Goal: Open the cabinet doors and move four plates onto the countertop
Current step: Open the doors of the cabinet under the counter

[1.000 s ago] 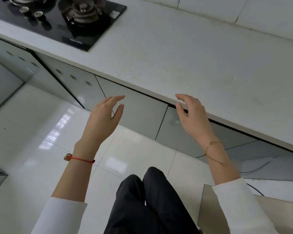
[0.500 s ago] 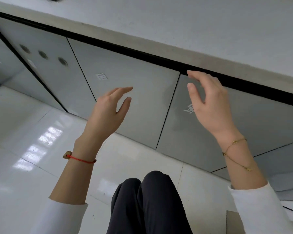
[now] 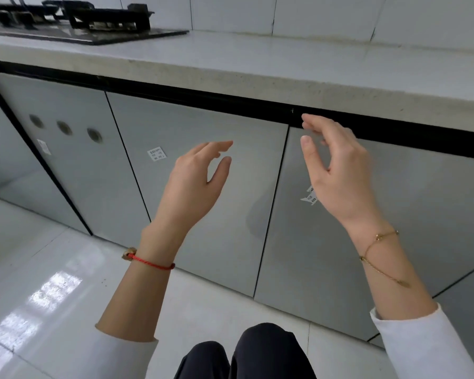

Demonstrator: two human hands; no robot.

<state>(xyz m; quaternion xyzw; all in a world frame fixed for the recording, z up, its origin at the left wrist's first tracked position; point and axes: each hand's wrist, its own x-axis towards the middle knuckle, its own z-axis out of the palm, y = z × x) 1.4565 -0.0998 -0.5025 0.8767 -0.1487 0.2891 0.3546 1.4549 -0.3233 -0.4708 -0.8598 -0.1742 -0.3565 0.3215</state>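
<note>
**Hands reach the cabinet doors, both still shut**

Grey cabinet fronts fill the view beneath a pale stone surface (image 3: 285, 64), with a black gas hob (image 3: 88, 26) at its far left end. Compared with a second ago, the view has dropped from looking down on the top to facing the doors squarely, so the person appears to have crouched to cabinet height. The left hand (image 3: 195, 184) hovers before the left door (image 3: 203, 187), fingers (image 3: 219, 146) apart and empty. The right hand (image 3: 337, 170) has risen to the top corner of the right door (image 3: 408, 228), its fingers (image 3: 312, 121) loosely curled, apart, just below the dark recess (image 3: 230, 99) that probably serves as the pull; I cannot tell whether they touch it.

Both doors remain closed, so the plates are hidden, presumably behind them. Opening is the step in hand; no plate has moved.

Paper stickers (image 3: 157, 154) mark the doors. Dark-clothed knees (image 3: 246, 354) sit close in front and may crowd the doors' swing. Glossy floor tiles (image 3: 39, 283) lie bare.
</note>
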